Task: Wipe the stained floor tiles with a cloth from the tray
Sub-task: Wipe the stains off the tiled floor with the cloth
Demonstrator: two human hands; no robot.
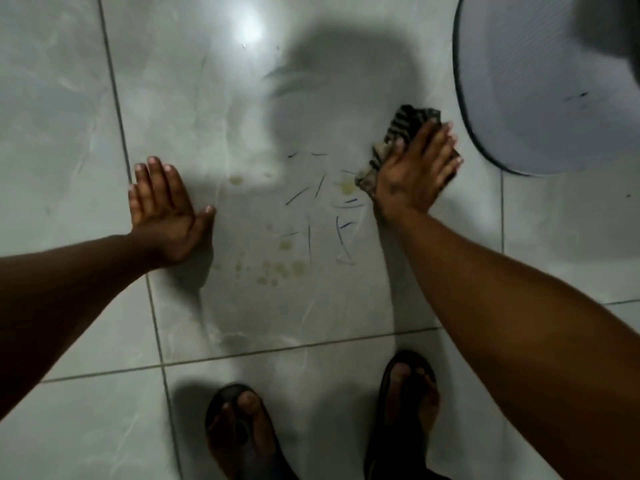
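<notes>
A pale grey floor tile [263, 306] carries yellowish spots [282, 268] and thin dark pen-like marks [308, 199] at its middle. My right hand [415, 171] lies flat on a black-and-tan striped cloth [405, 128], pressing it to the tile at the right edge of the stains. The cloth sticks out beyond and to the left of the fingers. My left hand [166, 209] rests flat on the tile left of the stains, fingers spread, holding nothing. A round white tray [519, 98] sits on the floor at the upper right.
My two feet in dark sandals [239, 431] [408, 403] stand at the bottom edge, just below a grout line [242, 356]. Another grout line [114, 98] runs up the left. A head shadow falls over the upper tile, beside a bright light glare [247, 26].
</notes>
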